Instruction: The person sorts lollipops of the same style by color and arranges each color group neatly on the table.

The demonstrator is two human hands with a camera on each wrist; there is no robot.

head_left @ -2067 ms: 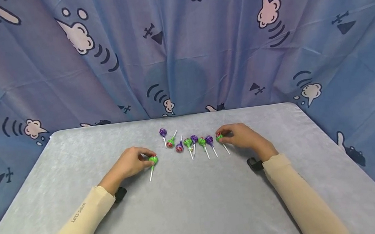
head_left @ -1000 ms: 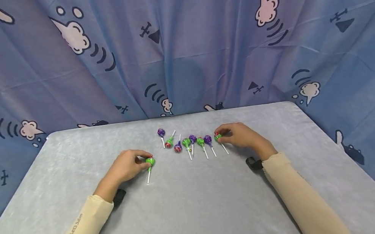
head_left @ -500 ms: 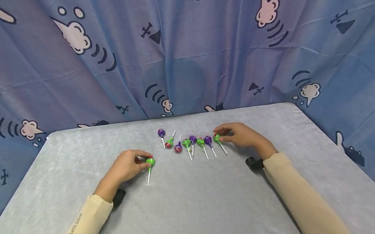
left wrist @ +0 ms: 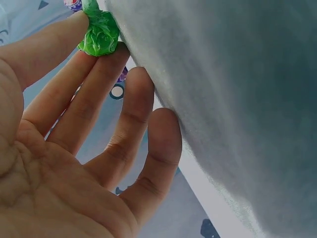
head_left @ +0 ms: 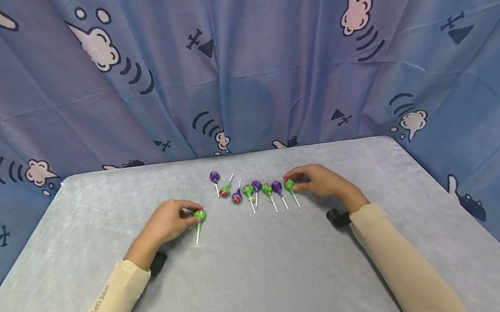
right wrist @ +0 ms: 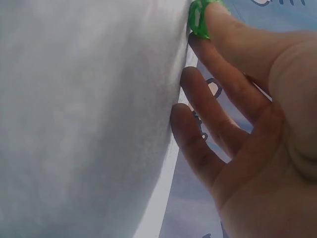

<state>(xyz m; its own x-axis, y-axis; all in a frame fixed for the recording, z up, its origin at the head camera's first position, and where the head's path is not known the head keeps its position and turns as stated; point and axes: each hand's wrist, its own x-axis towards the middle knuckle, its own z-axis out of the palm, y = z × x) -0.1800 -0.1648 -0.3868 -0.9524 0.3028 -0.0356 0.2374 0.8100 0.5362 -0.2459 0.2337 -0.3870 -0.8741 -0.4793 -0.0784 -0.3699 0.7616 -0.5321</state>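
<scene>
On the grey table (head_left: pixel 262 276): first green lollipop (head_left: pixel 200 214), nearer the left edge, closely pinched by the left hand (head_left: pixel 171 221); second green lollipop (head_left: pixel 289 185), nearer the far edge, likewise pinched by the right hand (head_left: pixel 320 180), the adjacent purple lollipop (head_left: pixel 277 186) liable to be jostled by careless release.

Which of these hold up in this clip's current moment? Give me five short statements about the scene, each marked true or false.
1. The left hand pinches the leftmost green lollipop. True.
2. The right hand pinches a purple lollipop. False: it pinches the rightmost green lollipop.
3. The sleeves are black. False: they are beige.
4. The curtain bears printed shapes. True.
5. The leftmost purple lollipop touches a hand. False: it lies apart from both.
</scene>
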